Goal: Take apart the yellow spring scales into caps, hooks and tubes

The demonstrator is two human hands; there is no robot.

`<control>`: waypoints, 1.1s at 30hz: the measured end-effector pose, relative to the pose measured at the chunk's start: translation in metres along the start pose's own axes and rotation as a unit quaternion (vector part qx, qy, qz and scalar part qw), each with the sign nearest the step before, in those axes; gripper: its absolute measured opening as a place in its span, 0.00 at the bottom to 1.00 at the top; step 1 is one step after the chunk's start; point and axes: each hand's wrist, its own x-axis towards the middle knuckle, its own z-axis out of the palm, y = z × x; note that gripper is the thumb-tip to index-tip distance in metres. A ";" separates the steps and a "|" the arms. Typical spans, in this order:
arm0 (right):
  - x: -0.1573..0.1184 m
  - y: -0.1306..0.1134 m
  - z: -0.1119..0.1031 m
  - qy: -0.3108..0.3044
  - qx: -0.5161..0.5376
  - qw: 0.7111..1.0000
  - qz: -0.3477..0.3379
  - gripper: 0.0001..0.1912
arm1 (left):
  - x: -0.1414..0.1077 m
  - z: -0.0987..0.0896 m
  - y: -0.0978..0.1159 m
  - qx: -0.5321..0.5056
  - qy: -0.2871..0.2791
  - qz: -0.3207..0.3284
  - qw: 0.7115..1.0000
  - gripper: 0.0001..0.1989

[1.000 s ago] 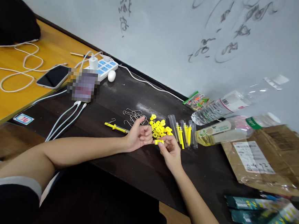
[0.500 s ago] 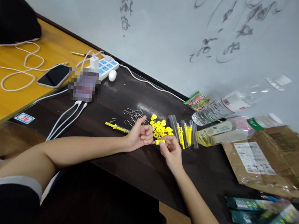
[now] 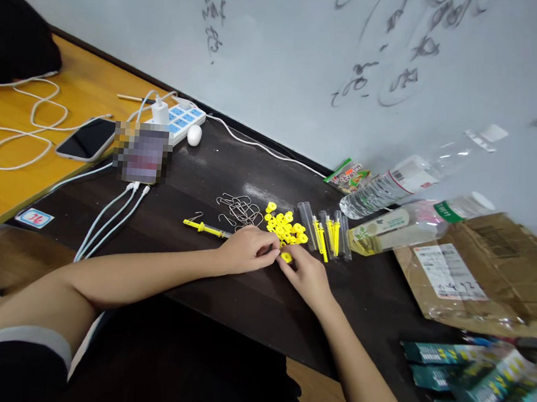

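Over the dark table, my right hand (image 3: 308, 277) pinches a small round yellow plastic cap (image 3: 286, 257) between thumb and fingers. My left hand (image 3: 247, 251) is closed in a pinch right beside it, fingertips meeting those of the right; whatever it grips is hidden. Just behind the hands lies a pile of similar yellow caps (image 3: 287, 226). Bent metal wire hooks (image 3: 240, 212) are heaped to its left. A yellow rod with a clear tube and a hook (image 3: 205, 228) lies partly behind my left hand. Clear plastic tubes and yellow rods (image 3: 324, 231) rest right of the caps.
Two plastic bottles (image 3: 380, 194) and a snack packet (image 3: 348, 175) lean by the whiteboard. A cardboard parcel (image 3: 448, 274) and green packets (image 3: 442, 354) occupy the right. Leftward are a power strip (image 3: 184, 123), a phone (image 3: 86, 139), white cables (image 3: 111, 216) and a white egg-shaped object (image 3: 194, 136).
My left hand has turned over from palm-up, curled fingers to a pinch against the right fingertips. The yellow cap in my right hand has turned, its round face now showing. The view has shifted slightly.
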 end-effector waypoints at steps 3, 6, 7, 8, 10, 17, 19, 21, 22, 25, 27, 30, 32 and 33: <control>0.002 0.004 -0.001 0.009 0.030 0.999 0.035 0.08 | 0.003 0.001 -0.004 0.036 -0.022 0.010 0.999 0.06; 0.004 0.007 -0.001 0.029 0.149 0.986 0.075 0.11 | 0.004 0.002 -0.009 0.042 -0.041 0.010 0.998 0.05; 0.005 0.007 0.000 0.038 0.183 0.979 0.086 0.11 | 0.004 0.003 -0.009 0.044 -0.049 0.013 0.998 0.05; 0.006 0.007 0.000 0.042 0.212 0.972 0.096 0.12 | 0.004 0.003 -0.010 0.048 -0.056 0.018 0.997 0.05; 0.007 0.005 0.000 0.035 0.255 0.959 0.115 0.14 | 0.003 0.004 -0.011 0.061 -0.067 0.024 0.996 0.05; 0.009 -0.002 0.003 0.025 0.334 0.928 0.160 0.17 | 0.001 0.003 -0.007 0.019 -0.077 0.058 0.995 0.08; 0.009 -0.004 0.003 0.024 0.347 0.923 0.167 0.17 | -0.002 0.002 -0.001 -0.023 -0.118 0.094 0.988 0.09; 0.008 -0.005 0.004 0.023 0.367 0.913 0.174 0.17 | -0.005 0.003 0.006 -0.063 -0.156 0.128 0.977 0.11; 0.008 -0.005 0.004 0.022 0.378 0.908 0.177 0.17 | -0.007 0.003 0.010 -0.073 -0.166 0.144 0.973 0.12; 0.008 -0.006 0.006 0.021 0.392 0.901 0.186 0.16 | -0.009 0.006 0.017 -0.084 -0.172 0.164 0.968 0.12; 0.007 -0.006 0.008 0.020 0.388 0.902 0.188 0.16 | -0.009 0.007 0.018 -0.100 -0.170 0.150 0.969 0.11; 0.007 -0.005 0.010 0.016 0.382 0.905 0.184 0.16 | -0.009 0.008 0.016 -0.119 -0.155 0.134 0.972 0.10; 0.007 -0.005 0.010 0.014 0.382 0.906 0.182 0.16 | -0.009 0.009 0.015 -0.107 -0.149 0.142 0.973 0.10; 0.007 -0.005 0.011 0.014 0.383 0.906 0.180 0.16 | -0.010 0.009 0.014 -0.099 -0.149 0.149 0.973 0.10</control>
